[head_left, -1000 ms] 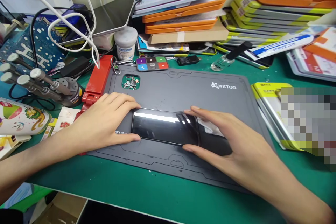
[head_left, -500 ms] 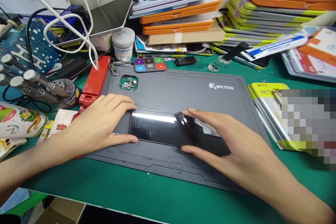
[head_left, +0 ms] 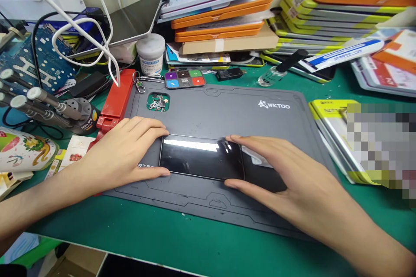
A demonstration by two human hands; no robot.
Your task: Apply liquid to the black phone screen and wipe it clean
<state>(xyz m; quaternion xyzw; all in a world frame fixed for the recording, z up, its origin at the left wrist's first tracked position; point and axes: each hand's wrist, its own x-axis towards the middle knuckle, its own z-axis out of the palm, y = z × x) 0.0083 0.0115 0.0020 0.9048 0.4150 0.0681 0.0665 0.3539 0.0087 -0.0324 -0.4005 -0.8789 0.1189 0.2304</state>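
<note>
A black smartphone (head_left: 201,159) lies screen up on the grey work mat (head_left: 221,114), with a bright reflection along its far side. My left hand (head_left: 130,149) grips its left end, thumb on the near edge and fingers on the far edge. At the other end, my right hand (head_left: 279,169) holds the phone the same way, its thumb at the near right corner and fingertips at the far right corner. Past the phone's right end, partly behind my right hand, lies a pale, clear piece (head_left: 256,156). Small screws and metal bits (head_left: 158,102) fill a recess in the mat.
A red clamp-like tool (head_left: 113,106) stands at the mat's left edge, beside a holder of screwdrivers (head_left: 81,114). Behind the mat are a paste jar (head_left: 151,54), a small glass bottle (head_left: 273,73) and stacked orange boxes (head_left: 224,15). Yellow battery packages (head_left: 338,130) lie to the right.
The view has shifted very slightly. Both hands keep their hold on the phone, which has not visibly moved on the mat.
</note>
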